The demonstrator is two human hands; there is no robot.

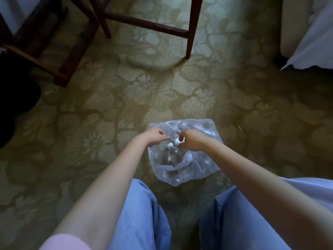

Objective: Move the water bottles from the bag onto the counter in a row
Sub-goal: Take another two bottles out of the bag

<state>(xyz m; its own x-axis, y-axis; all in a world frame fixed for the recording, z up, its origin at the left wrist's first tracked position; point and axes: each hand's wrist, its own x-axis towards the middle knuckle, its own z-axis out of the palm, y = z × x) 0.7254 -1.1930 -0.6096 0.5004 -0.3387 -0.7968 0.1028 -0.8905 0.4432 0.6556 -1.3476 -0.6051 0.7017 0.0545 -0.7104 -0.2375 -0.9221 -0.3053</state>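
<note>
The left hand [155,137] and the right hand [191,141] are both reaching down to the clear plastic bag [182,152], each curled closed and pinching the bag's film near its top opening, pulling it apart between them. Just below and between the two hands, a water bottle [173,154] is lying inside the bag, its white cap [170,145] pointing up toward the gap between the hands. Its long axis is running diagonally, from the cap at upper left down to its base at lower right, where a fold of plastic is hiding it. The bag is sitting on a green floral carpet [108,114], just ahead of the person's knees in blue jeans [140,213]. Farther off, dark wooden chair legs [191,29] are standing on the carpet.
</note>
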